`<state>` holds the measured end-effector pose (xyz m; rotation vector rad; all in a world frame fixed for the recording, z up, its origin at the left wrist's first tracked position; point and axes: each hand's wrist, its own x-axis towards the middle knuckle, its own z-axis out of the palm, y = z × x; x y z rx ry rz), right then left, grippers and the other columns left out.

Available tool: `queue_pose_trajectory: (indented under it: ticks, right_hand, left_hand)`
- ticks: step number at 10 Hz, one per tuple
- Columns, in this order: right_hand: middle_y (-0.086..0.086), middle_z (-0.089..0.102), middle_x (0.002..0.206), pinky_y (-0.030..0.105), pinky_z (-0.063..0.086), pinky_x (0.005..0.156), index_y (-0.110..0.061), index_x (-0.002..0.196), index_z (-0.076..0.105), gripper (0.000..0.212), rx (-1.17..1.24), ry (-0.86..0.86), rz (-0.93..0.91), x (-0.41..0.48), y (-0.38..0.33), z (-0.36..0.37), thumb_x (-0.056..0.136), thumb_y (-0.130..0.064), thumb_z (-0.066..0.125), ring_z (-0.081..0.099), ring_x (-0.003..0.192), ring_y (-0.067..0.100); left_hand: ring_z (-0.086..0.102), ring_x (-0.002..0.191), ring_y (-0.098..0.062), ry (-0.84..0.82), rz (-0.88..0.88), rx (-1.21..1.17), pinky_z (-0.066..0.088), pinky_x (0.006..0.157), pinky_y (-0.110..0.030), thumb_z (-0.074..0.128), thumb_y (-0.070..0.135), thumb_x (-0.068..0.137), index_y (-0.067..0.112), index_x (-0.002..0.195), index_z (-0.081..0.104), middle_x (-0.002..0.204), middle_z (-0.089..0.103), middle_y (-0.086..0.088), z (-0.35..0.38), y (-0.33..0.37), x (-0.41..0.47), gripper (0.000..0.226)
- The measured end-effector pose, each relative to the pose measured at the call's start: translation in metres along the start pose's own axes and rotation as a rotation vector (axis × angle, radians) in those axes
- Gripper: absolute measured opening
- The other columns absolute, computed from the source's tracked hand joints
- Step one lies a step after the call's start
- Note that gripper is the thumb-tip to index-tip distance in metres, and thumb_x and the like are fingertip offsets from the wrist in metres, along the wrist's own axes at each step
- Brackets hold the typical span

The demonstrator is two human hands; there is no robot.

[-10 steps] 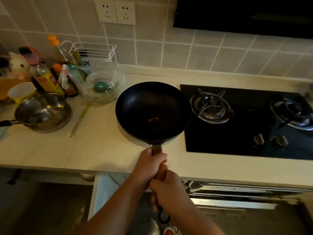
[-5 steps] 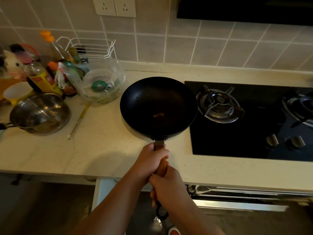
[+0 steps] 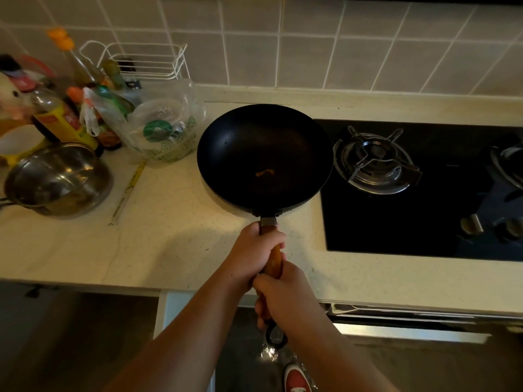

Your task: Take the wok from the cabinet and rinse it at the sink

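Risk assessment: the wok [image 3: 264, 159] is held out over the countertop [image 3: 175, 236] at the full length of its handle [image 3: 274, 257], so the weight sits well forward of the grip. A slackened hold would, in my judgement, let the bowl dip and strike the counter edge or the glass hob [image 3: 410, 222] just to its right. The nearest burner [image 3: 375, 162] stands close beside the wok's right rim; a swing that way could clip the pan support. To the left, a plastic bag [image 3: 164, 128] of containers sits near the rim, with a steel pot [image 3: 56, 179] and bottles [image 3: 60, 120] further off; a turn in that direction risks sweeping them over. No sink is in view, so the carry is yet to be made, and the direction cannot be told. A small orange residue [image 3: 266, 173] lies in the bowl and may spill if the wok tilts.

Position: the wok is level, bowl upward, ahead of both hands. The left hand [image 3: 254, 256] is wrapped closed around the handle near the metal ferrule. The right hand [image 3: 285, 295] is closed around the handle directly behind it, touching the left. The hanging loop [image 3: 276, 336] protrudes below the right hand
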<state>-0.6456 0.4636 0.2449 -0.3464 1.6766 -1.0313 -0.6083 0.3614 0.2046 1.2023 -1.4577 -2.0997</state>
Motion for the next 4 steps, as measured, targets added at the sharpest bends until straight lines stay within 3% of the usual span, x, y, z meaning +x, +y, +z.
queue_pose_trajectory:
  ticks: [2,3,4]
  right_hand:
    - [0.007,0.067,0.078,0.02,0.053,0.049,-0.011,0.118,0.055,0.025,0.028,-0.004,0.014,-0.005,0.004,-0.008,0.095,-0.018,0.061,0.063,0.047,0.008]
    - [0.006,0.073,0.081,0.022,0.056,0.053,-0.016,0.109,0.06,0.026,-0.005,0.0,-0.009,-0.018,0.007,-0.02,0.092,-0.034,0.064,0.068,0.052,0.011]
    - [0.003,0.075,0.072,0.023,0.057,0.053,-0.02,0.103,0.062,0.03,-0.074,-0.016,-0.015,-0.039,0.014,-0.036,0.089,-0.046,0.064,0.071,0.056,0.014]
  left_hand:
    - [0.073,0.077,-0.013,0.061,-0.056,0.003,0.054,0.065,-0.026,0.052,0.051,0.095,0.02,0.11,0.061,0.093,0.074,-0.004,0.004,-0.002,-0.019,0.036]
    - [0.07,0.093,-0.016,0.081,-0.086,0.077,0.05,0.074,-0.03,0.036,0.062,0.096,0.031,0.111,0.059,0.101,0.074,-0.003,0.001,-0.018,-0.044,0.041]
    - [0.072,0.09,-0.023,0.125,-0.166,0.058,0.057,0.079,-0.038,0.041,0.055,0.098,0.019,0.113,0.063,0.097,0.075,-0.009,-0.002,-0.044,-0.072,0.045]
